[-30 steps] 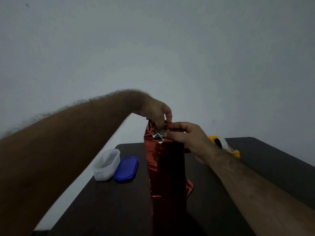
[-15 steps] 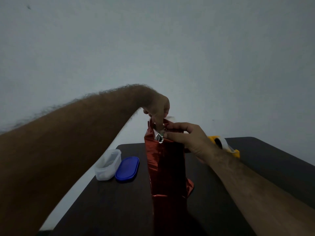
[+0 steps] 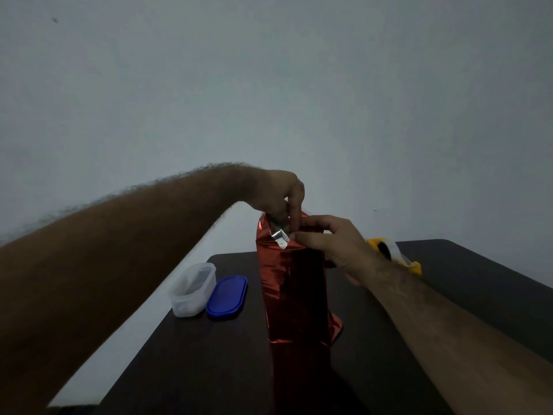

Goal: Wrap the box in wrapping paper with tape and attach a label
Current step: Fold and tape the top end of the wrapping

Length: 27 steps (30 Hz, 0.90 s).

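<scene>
Upright on the table (image 3: 191,369) stands our red-wrapped box (image 3: 294,289); our left hand (image 3: 278,194) pinches its folded top paper from above, our right hand (image 3: 335,247) grips its upper edge, tape dispenser (image 3: 395,254) behind.

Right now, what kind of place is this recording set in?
Probably a plain room at home: a dark table against a bare pale wall, holding a yellow tape dispenser and a clear plastic tub.
</scene>
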Tool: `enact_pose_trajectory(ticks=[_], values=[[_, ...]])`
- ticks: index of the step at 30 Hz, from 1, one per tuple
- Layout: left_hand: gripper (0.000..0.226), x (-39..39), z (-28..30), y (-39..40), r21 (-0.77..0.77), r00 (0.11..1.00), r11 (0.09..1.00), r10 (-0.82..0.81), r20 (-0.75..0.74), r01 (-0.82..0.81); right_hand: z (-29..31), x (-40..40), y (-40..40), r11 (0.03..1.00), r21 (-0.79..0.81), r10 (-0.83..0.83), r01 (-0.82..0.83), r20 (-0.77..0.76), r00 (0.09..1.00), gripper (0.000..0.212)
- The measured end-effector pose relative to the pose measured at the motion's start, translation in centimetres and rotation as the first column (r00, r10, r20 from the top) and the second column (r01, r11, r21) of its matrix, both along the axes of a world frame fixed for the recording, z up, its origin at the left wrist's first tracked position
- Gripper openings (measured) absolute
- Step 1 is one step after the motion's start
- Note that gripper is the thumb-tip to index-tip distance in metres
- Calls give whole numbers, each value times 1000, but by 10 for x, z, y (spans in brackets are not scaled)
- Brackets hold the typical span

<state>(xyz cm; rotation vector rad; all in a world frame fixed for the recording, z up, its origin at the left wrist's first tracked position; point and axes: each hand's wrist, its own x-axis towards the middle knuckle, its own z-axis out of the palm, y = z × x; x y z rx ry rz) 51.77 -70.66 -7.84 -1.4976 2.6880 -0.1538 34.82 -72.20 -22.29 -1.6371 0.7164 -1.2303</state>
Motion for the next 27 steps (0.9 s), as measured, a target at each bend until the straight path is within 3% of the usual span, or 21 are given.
enact_pose_trajectory(ticks=[2, 5, 8, 13, 16, 19, 23, 27], values=[[28, 4, 3, 5, 6, 1000, 1000, 20, -5, -20, 0, 0, -1, 1000, 0, -20, 20, -1, 1000, 49], [36, 10, 9, 19, -17, 981, 1000, -9, -195, 6, 3, -2, 0, 993, -91, -77, 80, 39, 996, 37], [30, 18, 11, 33, -148, 883, 988, -111, -455, 48, 7, -5, 5, 958, -273, -70, 92, 88, 994, 34], [16, 8, 0, 45, -240, 697, 971, -187, -692, 21, 11, -23, 3, 914, -326, -225, 240, 84, 971, 27], [11, -14, -8, 48, -281, 651, 960, -225, -725, 18, -7, -52, -5, 768, -441, -486, 464, 70, 871, 19], [10, -45, -16, 45, -326, 678, 944, -266, -685, 41, -38, -94, -19, 608, -473, -700, 637, 59, 712, 15], [11, -90, -32, 34, -310, 719, 950, -239, -653, 35, -79, -146, -36, 566, -319, -818, 760, -108, 565, 40], [8, -133, -61, 9, -222, 764, 974, -109, -636, -46, -120, -167, -42, 697, -140, -711, 704, -270, 650, 87]])
